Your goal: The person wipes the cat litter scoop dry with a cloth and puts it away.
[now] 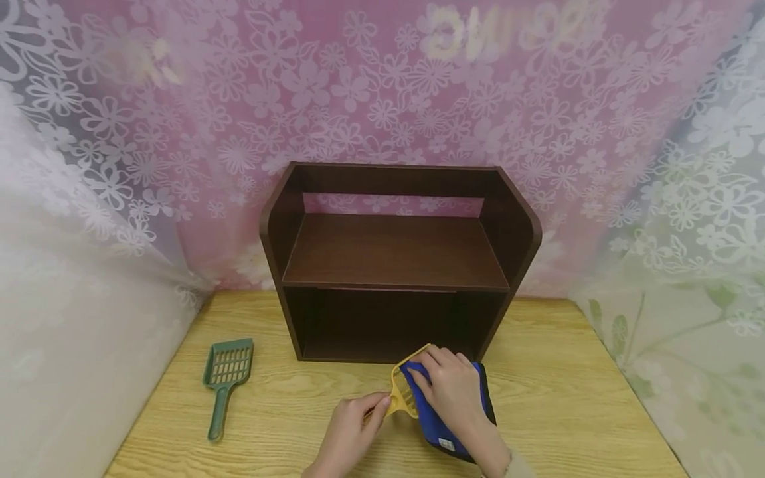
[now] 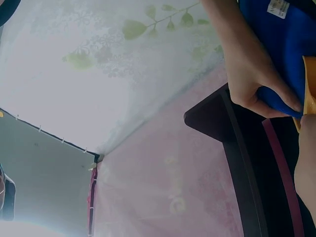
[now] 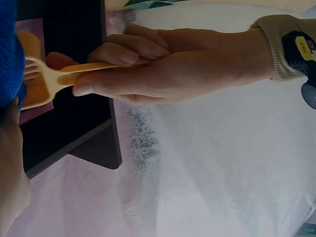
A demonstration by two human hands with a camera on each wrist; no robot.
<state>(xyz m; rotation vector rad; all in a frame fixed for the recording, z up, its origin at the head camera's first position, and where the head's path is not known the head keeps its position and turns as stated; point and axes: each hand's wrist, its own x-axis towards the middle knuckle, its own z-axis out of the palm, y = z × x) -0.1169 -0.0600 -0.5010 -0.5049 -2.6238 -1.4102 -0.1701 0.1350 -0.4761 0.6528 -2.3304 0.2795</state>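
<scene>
My left hand point(image 1: 348, 428) pinches a yellow slotted litter scoop point(image 1: 398, 402) by its handle. In the right wrist view, the fingers point(image 3: 118, 89) of that hand lie along the handle, with the thumb on the other side. A blue cloth point(image 1: 435, 421) with a dark edge and a small white label drapes over part of the scoop's head. My right hand point(image 1: 449, 388) grips this cloth against the head near its far rim. The left wrist view shows the right thumb bent over the blue cloth point(image 2: 289, 44), right beside the yellow scoop.
A dark brown two-level shelf point(image 1: 394, 252) stands at the back of the wooden table point(image 1: 556, 398), just beyond my hands. To the left lies a green litter scoop point(image 1: 221, 398), handle toward me. Flower-patterned curtains point(image 1: 382, 99) close in the back and both sides.
</scene>
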